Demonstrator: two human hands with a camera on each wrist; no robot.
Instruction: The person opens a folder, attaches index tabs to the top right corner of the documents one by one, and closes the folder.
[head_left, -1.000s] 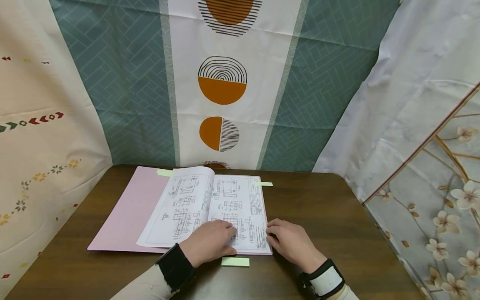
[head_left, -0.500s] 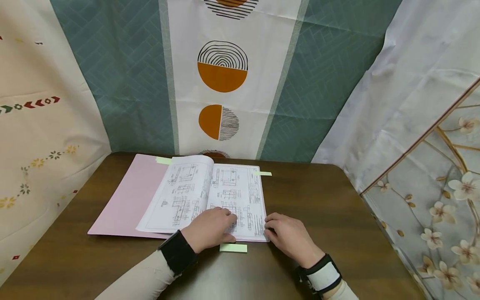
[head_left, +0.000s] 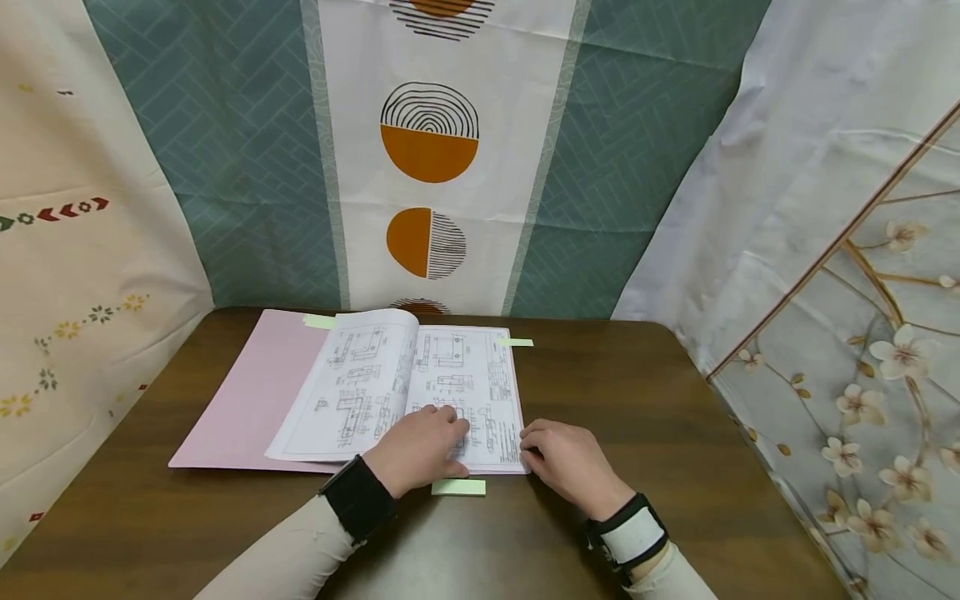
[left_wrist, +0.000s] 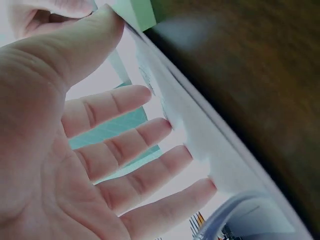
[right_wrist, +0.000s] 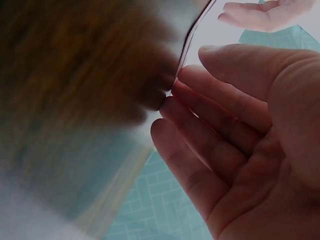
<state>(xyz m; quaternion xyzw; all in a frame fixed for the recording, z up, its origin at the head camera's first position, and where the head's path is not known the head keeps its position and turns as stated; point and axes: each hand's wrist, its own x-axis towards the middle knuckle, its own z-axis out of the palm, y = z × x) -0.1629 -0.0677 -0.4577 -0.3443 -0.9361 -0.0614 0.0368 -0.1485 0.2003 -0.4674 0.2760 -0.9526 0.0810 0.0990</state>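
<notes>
A pink folder (head_left: 240,400) lies open on the table, holding white sheets printed with technical drawings. The turned left page (head_left: 307,433) curves up near the fold; the right page (head_left: 480,367) lies flat. My left hand (head_left: 420,446) rests on the lower part of the right page, its fingers extended and fingertips touching the paper in the left wrist view. Its thumb is close to a pale green tab (head_left: 458,487) at the bottom edge. At the right edge of the pages is my right hand (head_left: 573,467), fingertips against that edge, thumb apart from the fingers in the right wrist view.
Two more pale green tabs stick out, one top-left tab (head_left: 318,322) on the folder and one right-hand tab (head_left: 516,342). The brown table (head_left: 600,375) reaches a patterned cloth (head_left: 300,167) behind. Cloths also hang at both sides.
The head view has shifted, so the folder and table sit higher and slightly further left in it. Both hands keep their places against the pages.
</notes>
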